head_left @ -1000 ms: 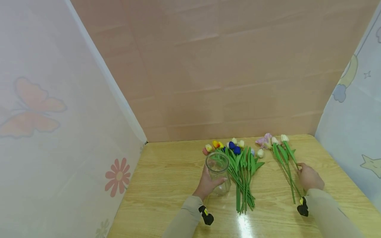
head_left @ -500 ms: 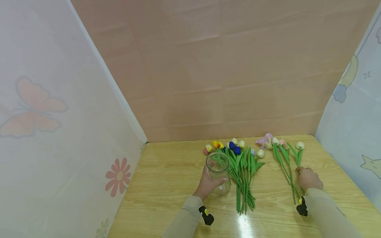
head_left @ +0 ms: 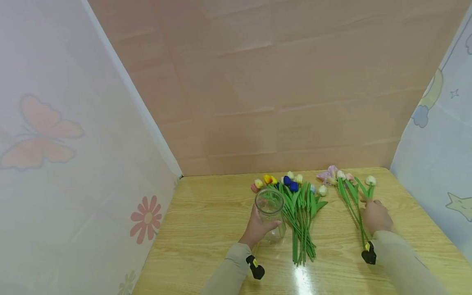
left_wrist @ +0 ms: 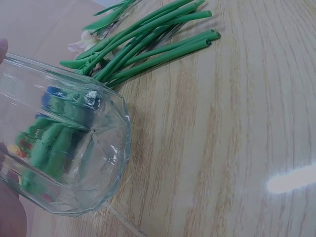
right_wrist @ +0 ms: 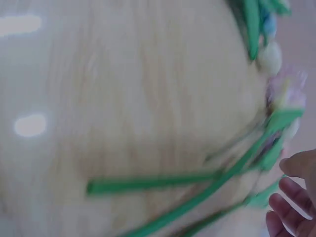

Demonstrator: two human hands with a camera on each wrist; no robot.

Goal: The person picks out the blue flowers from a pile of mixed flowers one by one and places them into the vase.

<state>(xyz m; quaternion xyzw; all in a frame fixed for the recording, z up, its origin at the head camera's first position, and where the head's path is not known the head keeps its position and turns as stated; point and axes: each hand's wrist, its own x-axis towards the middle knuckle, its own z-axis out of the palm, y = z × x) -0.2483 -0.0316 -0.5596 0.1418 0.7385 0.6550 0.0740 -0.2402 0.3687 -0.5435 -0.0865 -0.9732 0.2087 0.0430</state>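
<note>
My left hand [head_left: 258,225] holds a clear glass vase [head_left: 270,211] by its side, thumb across the front. The vase's faceted base [left_wrist: 106,153] shows in the left wrist view; whether it touches the table is unclear. At the right, my right hand [head_left: 377,215] is over the stem of a white tulip [head_left: 371,180]. In the right wrist view its thumb [right_wrist: 298,164] and fingers are apart, with no stem visibly between them. Just left of that hand lie tulips with green stems [head_left: 357,213], one with a white head [head_left: 341,175].
A bunch of artificial tulips, with blue heads [head_left: 293,186] and other colours, lies right of the vase, stems [head_left: 304,233] toward me. A light purple flower [head_left: 328,175] lies at the back. Fabric walls stand around the wooden table [head_left: 199,221].
The right hand has shifted a white tulip to the right, apart from the others, then moved slightly left and away from me. The left hand and vase have stayed still.
</note>
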